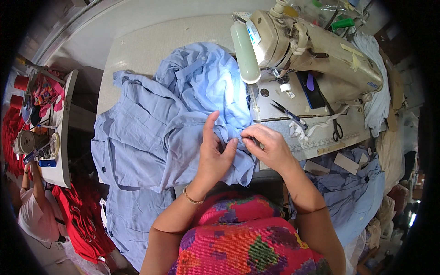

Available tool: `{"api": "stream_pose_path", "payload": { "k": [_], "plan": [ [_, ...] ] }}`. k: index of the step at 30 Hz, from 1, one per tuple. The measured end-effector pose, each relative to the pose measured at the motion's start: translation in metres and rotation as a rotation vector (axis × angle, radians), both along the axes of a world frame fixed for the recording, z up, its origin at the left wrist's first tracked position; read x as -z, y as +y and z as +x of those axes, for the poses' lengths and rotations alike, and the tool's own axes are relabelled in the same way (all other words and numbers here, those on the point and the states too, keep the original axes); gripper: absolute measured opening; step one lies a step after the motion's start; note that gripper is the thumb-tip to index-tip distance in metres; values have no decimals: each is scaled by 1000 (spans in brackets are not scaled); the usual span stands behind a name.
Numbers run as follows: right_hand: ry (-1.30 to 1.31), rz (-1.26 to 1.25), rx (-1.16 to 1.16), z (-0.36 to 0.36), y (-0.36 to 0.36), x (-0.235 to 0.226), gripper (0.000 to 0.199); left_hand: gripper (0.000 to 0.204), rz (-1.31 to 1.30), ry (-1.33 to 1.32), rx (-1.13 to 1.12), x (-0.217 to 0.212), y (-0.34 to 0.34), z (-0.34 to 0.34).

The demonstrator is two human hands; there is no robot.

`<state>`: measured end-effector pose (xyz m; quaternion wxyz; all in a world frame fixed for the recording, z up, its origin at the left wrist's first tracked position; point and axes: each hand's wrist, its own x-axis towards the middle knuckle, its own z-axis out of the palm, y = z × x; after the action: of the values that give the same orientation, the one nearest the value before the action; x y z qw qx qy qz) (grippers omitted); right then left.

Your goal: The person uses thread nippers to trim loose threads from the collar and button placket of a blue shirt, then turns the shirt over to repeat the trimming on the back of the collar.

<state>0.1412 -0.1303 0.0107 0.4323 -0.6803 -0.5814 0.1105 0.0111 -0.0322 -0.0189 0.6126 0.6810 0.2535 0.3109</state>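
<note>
A heap of light-blue garment cloth [137,123] lies over the left of the sewing table and hangs off its front edge. My left hand [215,158] holds a fold of this garment near the front edge, its index finger raised and its thumb against the cloth. The lower fingers of that hand are hidden. Just to the right, my right hand [268,146] is closed in a pinch on the same garment's edge; anything small between the fingertips cannot be made out. Behind the hands stands an industrial sewing machine [316,46], its pale lamp [245,52] lighting the cloth.
Right of the cloth lie thread snips [288,114], black scissors [337,128], a dark phone [309,89], a small white bobbin-like piece [286,88] and a ruler strip [325,143]. More blue garments [343,183] hang at right. A co-worker [41,211] sits far left beside red cloth [82,224].
</note>
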Motion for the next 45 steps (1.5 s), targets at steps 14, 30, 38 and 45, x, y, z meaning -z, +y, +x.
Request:
{"api": "stream_pose_path", "payload": {
  "k": [14,30,38,45],
  "plan": [
    [-319,122,100,-8,3,2,13,73,-7,7,1,8,2,0],
    [735,10,116,-1,-3,26,12,73,-166,-139,143,7,4,-1],
    [871,24,141,6,-6,32,9,69,-190,-124,153,3,5,-2],
    [710,-32,38,-8,-1,4,31,69,-193,-155,145,-2,3,-2]
  ]
}}
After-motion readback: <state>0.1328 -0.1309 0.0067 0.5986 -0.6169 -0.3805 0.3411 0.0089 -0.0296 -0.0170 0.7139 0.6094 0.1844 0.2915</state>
